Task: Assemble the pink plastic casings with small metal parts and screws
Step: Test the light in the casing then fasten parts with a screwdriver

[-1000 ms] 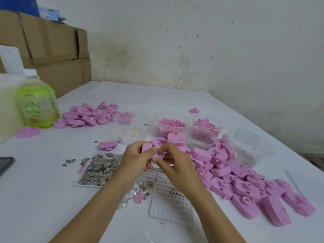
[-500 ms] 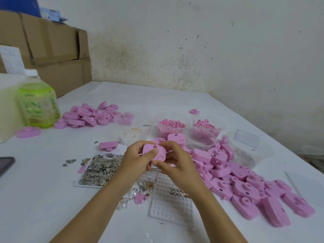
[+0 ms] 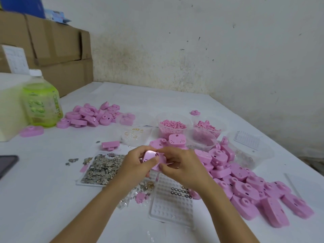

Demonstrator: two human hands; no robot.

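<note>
Head view: left hand (image 3: 135, 166), right hand (image 3: 183, 168), fingers (image 3: 172, 152) curled round half-hidden pink casing (image 3: 151, 155).

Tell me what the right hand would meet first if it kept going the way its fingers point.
The pink casing, which the right hand pinches. Straight beyond it is the left hand, gripping the same casing, though depth there is hard to judge.

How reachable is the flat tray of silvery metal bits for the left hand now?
Probably yes: the flat tray of silvery metal bits lies beside the left hand, nothing between. But it and the right hand grip a pink plastic casing; release first.
</note>
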